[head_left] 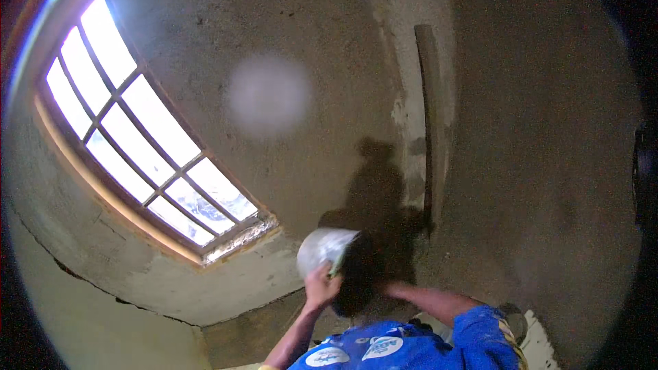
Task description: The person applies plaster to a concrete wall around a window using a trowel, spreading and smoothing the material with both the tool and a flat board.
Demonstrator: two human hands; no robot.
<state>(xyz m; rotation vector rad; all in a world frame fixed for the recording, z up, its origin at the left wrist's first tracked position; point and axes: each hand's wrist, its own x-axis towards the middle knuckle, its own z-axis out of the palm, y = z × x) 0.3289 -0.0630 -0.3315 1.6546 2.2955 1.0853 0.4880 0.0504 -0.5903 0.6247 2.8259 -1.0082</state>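
Observation:
My left hand (321, 288) is closed on the near edge of a light grey, rounded thing (317, 252), held low in front of my chest. It is smeared by motion, and I cannot make out its kind. A small greenish bit (334, 268) shows by the fingers. Just right of it is a very dark area that merges with the shadow on the wall. My right hand (392, 290) reaches into this dark area from the right, and its fingers are hidden, so I cannot tell what it touches.
A barred window (137, 120) lets in bright light on the left, with a rough sill (240, 240) below. Brown plastered wall (295, 41) rises ahead. A long narrow strip (426, 116) runs upright along a paler band. A dark object (643, 171) sits at the far right.

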